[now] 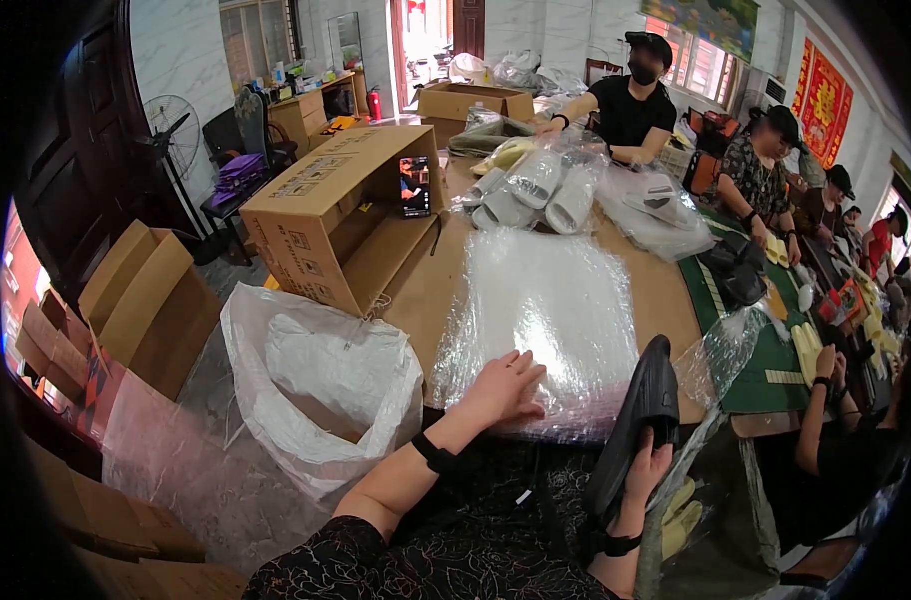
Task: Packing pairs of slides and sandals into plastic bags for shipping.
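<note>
Pressing flat, the left hand [504,388] lies fingers spread on a stack of clear plastic bags [541,320] at the table's near edge. Right hand [648,470], at 4 o'clock from it, grips a black slipper [641,415] by the heel. Bags look light, limp, slippery; best pinched at a corner. White sack [316,385] at 9 o'clock, open cardboard box [341,215] at 11.

1. The left hand [503,388] lies flat on a stack of clear plastic bags [541,320] on the wooden table [666,290].
2. Right of the stack, the right hand [648,462] grips a black shoe [640,415].
3. Left of the stack, a white sack [316,385] stands open.
4. Beyond the stack lies an open cardboard box [341,215].
</note>
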Demonstrator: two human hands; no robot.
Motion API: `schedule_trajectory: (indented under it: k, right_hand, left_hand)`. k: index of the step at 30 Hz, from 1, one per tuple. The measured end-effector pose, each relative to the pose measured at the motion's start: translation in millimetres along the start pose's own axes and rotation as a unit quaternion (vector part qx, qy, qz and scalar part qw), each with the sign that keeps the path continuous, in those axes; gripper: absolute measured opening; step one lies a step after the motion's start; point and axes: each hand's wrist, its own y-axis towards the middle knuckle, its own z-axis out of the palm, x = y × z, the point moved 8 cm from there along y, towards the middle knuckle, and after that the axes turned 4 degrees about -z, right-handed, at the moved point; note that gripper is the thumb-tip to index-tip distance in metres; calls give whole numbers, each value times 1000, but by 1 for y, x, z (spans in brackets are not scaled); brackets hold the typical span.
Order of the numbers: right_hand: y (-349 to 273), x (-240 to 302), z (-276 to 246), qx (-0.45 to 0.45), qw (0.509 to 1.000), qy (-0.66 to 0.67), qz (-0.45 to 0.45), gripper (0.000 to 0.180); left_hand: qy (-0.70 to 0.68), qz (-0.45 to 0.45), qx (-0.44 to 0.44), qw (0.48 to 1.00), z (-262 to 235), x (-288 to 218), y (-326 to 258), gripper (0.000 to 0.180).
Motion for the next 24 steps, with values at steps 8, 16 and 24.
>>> schedule_trajectory:
  k: [8,16,24]
  right_hand:
    - [-4,0,3,6,999,-19,33,23]
    - [-1,1,6,-15,1000,11,12,19]
    - [-3,-5,2,-6,1000,3,22,21]
  left_hand:
    - [49,-28,81,995,7,-4,-3,86]
    - [49,-27,72,996,12,-4,-1,76]
    - [22,-22,51,998,3,-5,-3,63]
